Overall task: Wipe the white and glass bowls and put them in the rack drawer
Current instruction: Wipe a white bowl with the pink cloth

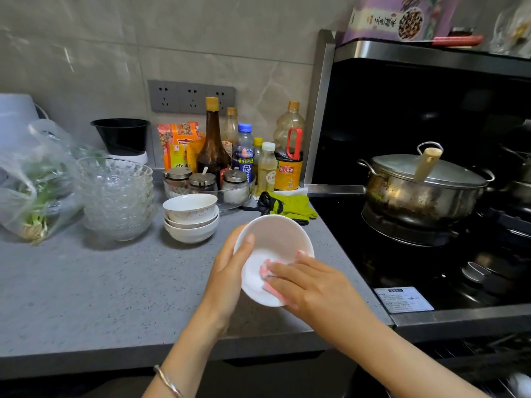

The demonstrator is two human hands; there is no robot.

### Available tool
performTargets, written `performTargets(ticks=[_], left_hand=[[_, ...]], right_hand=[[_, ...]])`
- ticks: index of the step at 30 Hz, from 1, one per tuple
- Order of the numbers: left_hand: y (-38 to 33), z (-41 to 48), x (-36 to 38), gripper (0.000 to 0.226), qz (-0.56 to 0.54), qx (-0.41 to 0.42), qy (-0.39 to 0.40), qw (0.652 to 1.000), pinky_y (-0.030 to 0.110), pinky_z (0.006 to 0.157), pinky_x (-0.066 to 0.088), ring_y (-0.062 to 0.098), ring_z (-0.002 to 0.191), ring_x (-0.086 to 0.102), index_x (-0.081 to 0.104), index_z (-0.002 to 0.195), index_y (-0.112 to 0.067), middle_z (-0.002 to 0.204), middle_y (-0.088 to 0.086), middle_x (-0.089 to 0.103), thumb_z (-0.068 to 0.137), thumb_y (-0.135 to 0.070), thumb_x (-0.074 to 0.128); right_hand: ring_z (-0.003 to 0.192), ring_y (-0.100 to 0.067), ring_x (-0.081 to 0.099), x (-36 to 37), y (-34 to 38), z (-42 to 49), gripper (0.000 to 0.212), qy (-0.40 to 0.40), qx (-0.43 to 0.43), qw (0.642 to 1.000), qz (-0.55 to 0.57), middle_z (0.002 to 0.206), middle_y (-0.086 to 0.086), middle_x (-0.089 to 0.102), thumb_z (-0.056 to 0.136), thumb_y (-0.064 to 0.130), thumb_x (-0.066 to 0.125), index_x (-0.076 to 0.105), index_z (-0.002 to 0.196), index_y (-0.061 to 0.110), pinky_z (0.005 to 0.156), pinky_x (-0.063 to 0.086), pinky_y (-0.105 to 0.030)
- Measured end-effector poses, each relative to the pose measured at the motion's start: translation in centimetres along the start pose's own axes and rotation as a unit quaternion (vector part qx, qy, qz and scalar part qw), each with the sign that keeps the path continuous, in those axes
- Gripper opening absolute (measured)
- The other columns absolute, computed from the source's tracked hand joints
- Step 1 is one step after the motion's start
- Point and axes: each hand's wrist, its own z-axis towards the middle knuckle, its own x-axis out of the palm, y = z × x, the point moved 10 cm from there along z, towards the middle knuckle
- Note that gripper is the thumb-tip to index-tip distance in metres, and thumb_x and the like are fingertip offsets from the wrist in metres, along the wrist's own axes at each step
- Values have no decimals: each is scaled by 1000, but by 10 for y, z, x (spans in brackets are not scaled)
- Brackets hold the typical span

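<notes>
Your left hand (230,271) grips the white bowl (275,237) at its rim, thumb inside, tilting it toward you above the counter (100,282) so the cloth (265,271) reaches its inside. Your right hand (310,282) presses that cloth down with straight fingers. The stacked white bowls (191,222) and glass bowls (117,196) sit behind.

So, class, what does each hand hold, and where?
The left hand grips the round white bowl by its rim; right hand presses a pink cloth inside it.
</notes>
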Motion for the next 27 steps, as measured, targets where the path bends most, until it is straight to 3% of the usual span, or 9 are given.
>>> performTargets(ticks=[3, 8, 12, 15, 17, 20, 22, 24, 27], left_hand=[[-1, -4, 6, 27, -17, 17, -14, 1000, 19, 72, 52, 7, 92, 66, 64, 105, -35, 99, -9, 71, 96, -15, 49], [12, -8, 1, 20, -95, -26, -96, 990, 25, 69, 51, 14, 90, 67, 65, 100, -30, 98, -1, 71, 95, -16, 51], [-4, 4, -2, 20, -29, -4, -31, 999, 15, 63, 51, 4, 82, 67, 66, 100, -27, 88, -11, 73, 96, -17, 49], [-8, 4, 2, 22, -26, 8, -19, 999, 12, 63, 50, -2, 78, 66, 65, 101, -30, 86, -16, 72, 96, -16, 48], [0, -2, 7, 26, -54, 6, -40, 998, 18, 69, 52, 5, 88, 67, 62, 106, -33, 95, -10, 72, 95, -14, 49], [13, -12, 8, 23, -99, -13, -78, 992, 29, 76, 52, 18, 97, 66, 62, 108, -33, 102, 0, 70, 96, -18, 49], [9, -11, 3, 22, -80, -10, -72, 994, 31, 78, 53, 17, 96, 67, 62, 108, -33, 104, 1, 70, 96, -22, 47], [1, -3, -4, 22, -29, 2, -41, 999, 27, 78, 52, 13, 96, 66, 62, 107, -33, 105, -3, 69, 97, -22, 45], [-8, 1, -5, 24, 25, 25, -2, 999, 26, 82, 51, 11, 98, 64, 61, 105, -36, 105, -9, 68, 98, -20, 45]], right_hand=[[82, -13, 70, -1, 0, -1, 44, -13, 22, 999, -40, 105, 0, 73, 103, 21, 35, 77, 94, 15, 88, 53, -35], [68, -14, 70, 4, 7, 4, 45, -60, 112, 991, -29, 103, 7, 73, 105, 28, 33, 77, 98, 20, 69, 59, -31], [85, -14, 71, 1, 7, 3, 43, -31, 20, 999, -25, 106, 1, 73, 105, 25, 36, 77, 96, 16, 84, 56, -34], [88, -14, 70, -3, 0, 7, 37, -16, 8, 997, -73, 103, 0, 74, 101, 21, 42, 77, 93, 15, 89, 53, -34], [80, -12, 71, -1, 3, 12, 11, -19, 42, 997, -65, 98, 3, 74, 85, 18, 67, 77, 89, 17, 76, 55, -30], [66, -10, 69, 6, 4, 13, 17, -23, 118, 993, -11, 95, 8, 74, 73, 16, 78, 77, 90, 18, 48, 49, -22], [74, -12, 70, 3, 8, 11, 16, -40, 90, 995, 9, 103, 5, 73, 89, 19, 63, 77, 97, 16, 55, 53, -23], [87, -14, 70, 2, 7, 5, 32, -26, 46, 999, 0, 106, 1, 73, 101, 23, 45, 76, 98, 14, 75, 56, -30], [93, -17, 69, 5, -1, 2, 33, 2, 27, 998, -56, 104, -2, 72, 99, 24, 44, 76, 97, 13, 91, 53, -36]])
